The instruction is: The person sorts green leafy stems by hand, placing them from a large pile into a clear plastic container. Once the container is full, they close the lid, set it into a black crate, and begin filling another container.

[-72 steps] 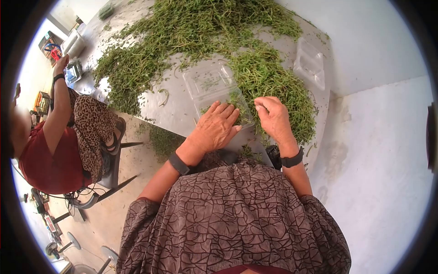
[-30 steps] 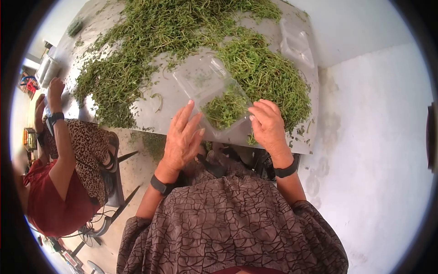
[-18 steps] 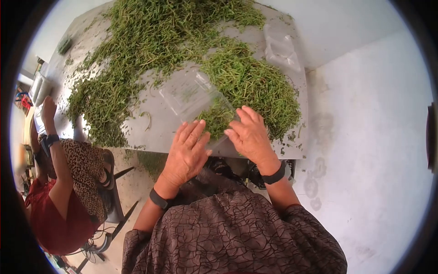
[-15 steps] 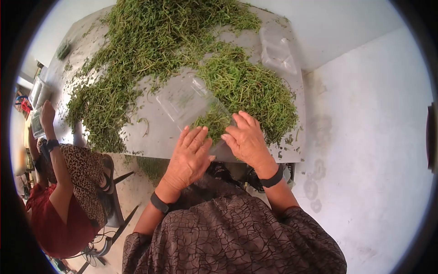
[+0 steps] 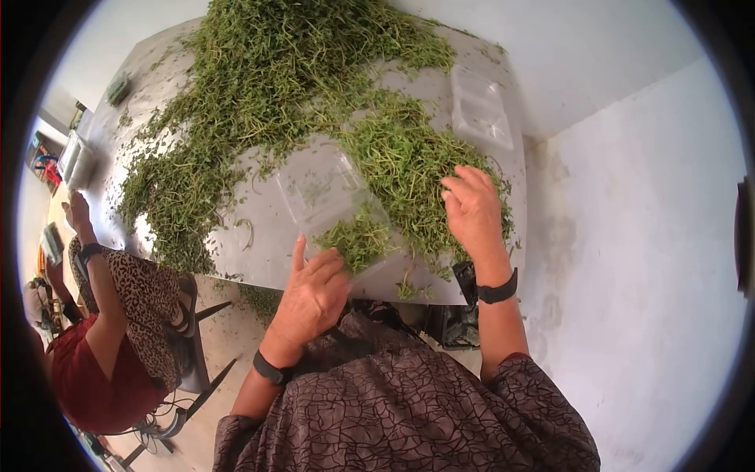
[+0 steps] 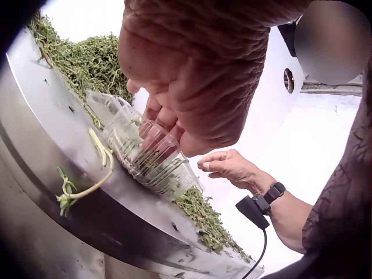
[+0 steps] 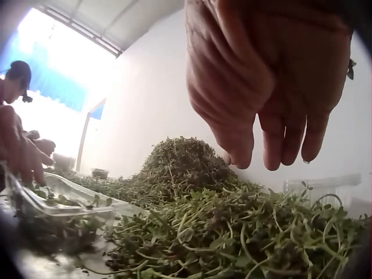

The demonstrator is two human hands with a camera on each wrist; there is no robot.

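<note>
A clear plastic hinged container (image 5: 314, 185) lies on the metal table with its lid folded back. Green leafy sprigs (image 5: 358, 242) fill its near half. My left hand (image 5: 311, 295) is at the container's near left side, one finger stretched out and the others bent over the greens. In the left wrist view, its fingers (image 6: 160, 136) show behind the clear wall. My right hand (image 5: 476, 212) hovers above the nearer heap of greens (image 5: 409, 161). Its fingers hang down loosely in the right wrist view, with nothing between them.
A larger mound of greens (image 5: 283, 71) spreads over the table (image 5: 259, 200). Another clear container (image 5: 481, 110) lies at the far right beside the wall (image 5: 629, 236). On the left sits another person (image 5: 110, 362), near more packed containers (image 5: 76, 161).
My right hand has moved from the container's right edge out over the nearer heap. My left hand has stayed by the container, its fingers now more bent. Earlier it lay flat over the container.
</note>
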